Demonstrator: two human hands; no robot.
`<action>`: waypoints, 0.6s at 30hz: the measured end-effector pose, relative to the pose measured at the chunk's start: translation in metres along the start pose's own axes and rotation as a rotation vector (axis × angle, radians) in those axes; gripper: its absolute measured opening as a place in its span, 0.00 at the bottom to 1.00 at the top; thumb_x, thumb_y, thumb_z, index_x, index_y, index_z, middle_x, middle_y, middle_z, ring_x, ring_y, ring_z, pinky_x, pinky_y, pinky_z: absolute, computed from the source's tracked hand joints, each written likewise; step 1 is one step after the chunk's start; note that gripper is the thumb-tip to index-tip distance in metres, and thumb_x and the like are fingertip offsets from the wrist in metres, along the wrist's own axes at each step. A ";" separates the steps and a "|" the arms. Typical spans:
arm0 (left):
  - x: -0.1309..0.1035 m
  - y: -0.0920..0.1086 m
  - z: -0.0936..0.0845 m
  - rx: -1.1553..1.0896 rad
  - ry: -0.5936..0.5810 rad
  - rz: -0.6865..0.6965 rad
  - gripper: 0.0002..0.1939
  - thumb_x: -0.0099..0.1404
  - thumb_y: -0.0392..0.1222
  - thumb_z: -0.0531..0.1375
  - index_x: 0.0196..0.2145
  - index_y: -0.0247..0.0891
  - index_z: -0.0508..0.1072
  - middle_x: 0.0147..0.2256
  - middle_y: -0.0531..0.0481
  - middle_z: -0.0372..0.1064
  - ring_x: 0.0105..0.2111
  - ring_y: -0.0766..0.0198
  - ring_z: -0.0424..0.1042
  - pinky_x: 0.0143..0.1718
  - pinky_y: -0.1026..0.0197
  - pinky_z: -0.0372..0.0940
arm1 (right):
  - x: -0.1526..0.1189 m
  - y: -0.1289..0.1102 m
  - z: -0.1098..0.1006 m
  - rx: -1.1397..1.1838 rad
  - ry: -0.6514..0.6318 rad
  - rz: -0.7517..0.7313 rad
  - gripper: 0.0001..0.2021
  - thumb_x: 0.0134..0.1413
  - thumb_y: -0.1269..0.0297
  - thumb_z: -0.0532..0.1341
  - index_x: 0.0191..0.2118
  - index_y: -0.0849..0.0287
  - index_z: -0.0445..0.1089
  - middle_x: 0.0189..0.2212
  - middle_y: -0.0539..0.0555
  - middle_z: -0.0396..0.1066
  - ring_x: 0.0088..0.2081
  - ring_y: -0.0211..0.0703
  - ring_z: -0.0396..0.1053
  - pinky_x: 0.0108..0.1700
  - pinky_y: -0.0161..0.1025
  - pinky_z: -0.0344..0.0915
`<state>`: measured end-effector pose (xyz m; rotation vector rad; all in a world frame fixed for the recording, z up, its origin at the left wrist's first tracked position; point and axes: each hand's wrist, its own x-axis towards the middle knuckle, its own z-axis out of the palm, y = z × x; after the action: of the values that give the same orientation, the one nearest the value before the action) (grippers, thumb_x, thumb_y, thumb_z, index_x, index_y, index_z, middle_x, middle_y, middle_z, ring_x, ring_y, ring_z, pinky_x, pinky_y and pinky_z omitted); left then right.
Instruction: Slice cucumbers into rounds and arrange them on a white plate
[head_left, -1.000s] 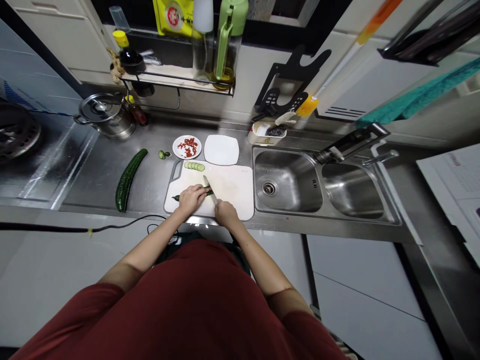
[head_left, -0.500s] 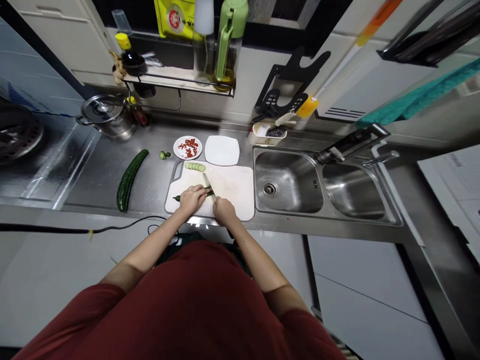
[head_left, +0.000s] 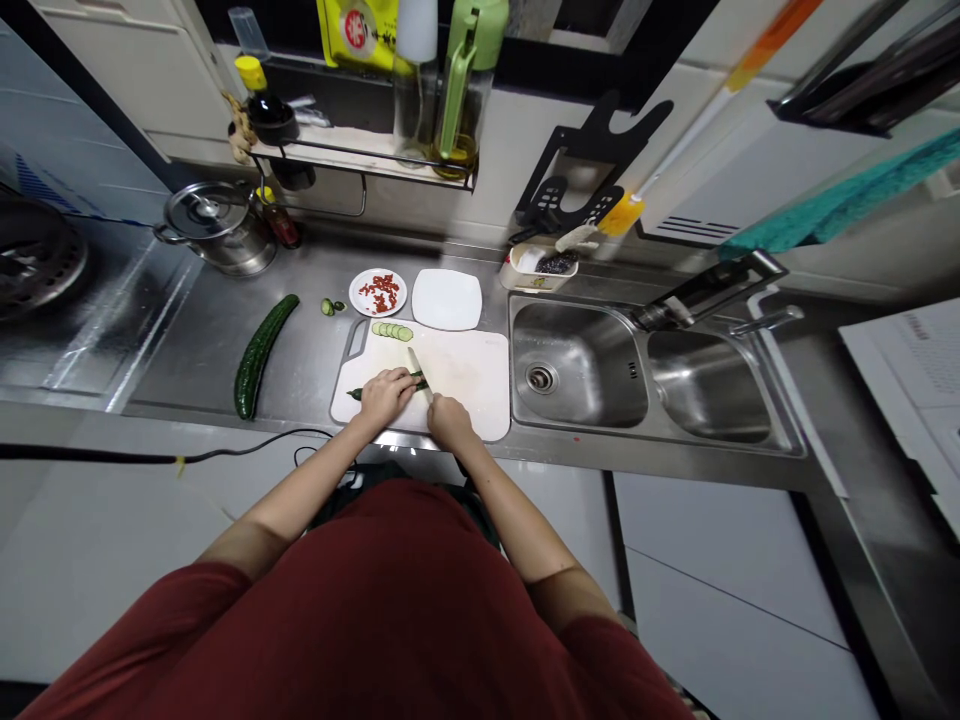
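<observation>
On the white cutting board (head_left: 472,385), my left hand (head_left: 386,396) presses down on a dark green cucumber (head_left: 355,394), most of it hidden under the fingers. My right hand (head_left: 450,421) is wrapped round the handle of a kitchen knife (head_left: 420,372). Its blade points away from me and lies against the cucumber's right end, close to my left fingertips. Several pale cucumber slices (head_left: 392,331) lie in an overlapping row along the board's far edge.
Behind the board are a plate (head_left: 355,292) of chopped red pieces and a white square plate (head_left: 447,300). A whole cucumber (head_left: 259,355) and cucumber ends (head_left: 328,307) lie left. A double sink (head_left: 577,362) adjoins the right; a lidded pot (head_left: 225,235) stands back left.
The camera view has shifted slightly. My left hand still holds the cucumber and my right hand the knife, with both in nearly the same place on the board.
</observation>
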<state>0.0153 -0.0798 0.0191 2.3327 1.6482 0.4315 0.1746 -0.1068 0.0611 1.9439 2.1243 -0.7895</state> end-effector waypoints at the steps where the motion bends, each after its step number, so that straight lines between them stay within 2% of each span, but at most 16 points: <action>1: 0.000 0.000 0.000 -0.001 0.000 0.001 0.15 0.67 0.48 0.52 0.46 0.51 0.75 0.46 0.51 0.70 0.43 0.60 0.68 0.39 0.59 0.63 | 0.002 -0.001 0.000 -0.001 0.002 -0.003 0.13 0.62 0.70 0.47 0.46 0.65 0.66 0.41 0.63 0.72 0.44 0.48 0.71 0.44 0.39 0.64; 9: 0.000 0.001 -0.001 -0.003 -0.001 0.001 0.15 0.68 0.48 0.51 0.46 0.50 0.75 0.45 0.50 0.70 0.43 0.60 0.68 0.39 0.59 0.62 | 0.016 -0.009 -0.003 -0.002 0.018 0.009 0.15 0.62 0.70 0.46 0.47 0.65 0.66 0.42 0.63 0.72 0.45 0.47 0.71 0.44 0.37 0.63; 13: 0.000 0.002 -0.001 0.011 -0.012 -0.012 0.15 0.68 0.48 0.51 0.46 0.50 0.75 0.46 0.51 0.70 0.43 0.60 0.67 0.39 0.59 0.62 | 0.005 -0.003 -0.002 -0.013 0.013 -0.002 0.14 0.62 0.70 0.47 0.47 0.65 0.67 0.42 0.63 0.72 0.45 0.49 0.71 0.45 0.39 0.64; 18: 0.000 0.002 0.000 0.025 -0.014 -0.021 0.15 0.68 0.48 0.51 0.46 0.50 0.75 0.46 0.52 0.70 0.43 0.60 0.67 0.39 0.59 0.62 | -0.015 0.009 0.004 -0.037 -0.055 0.027 0.13 0.61 0.71 0.49 0.45 0.65 0.67 0.40 0.64 0.73 0.43 0.50 0.72 0.42 0.39 0.64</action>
<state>0.0167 -0.0803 0.0194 2.3291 1.6796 0.3916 0.1841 -0.1214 0.0619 1.9064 2.0624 -0.7840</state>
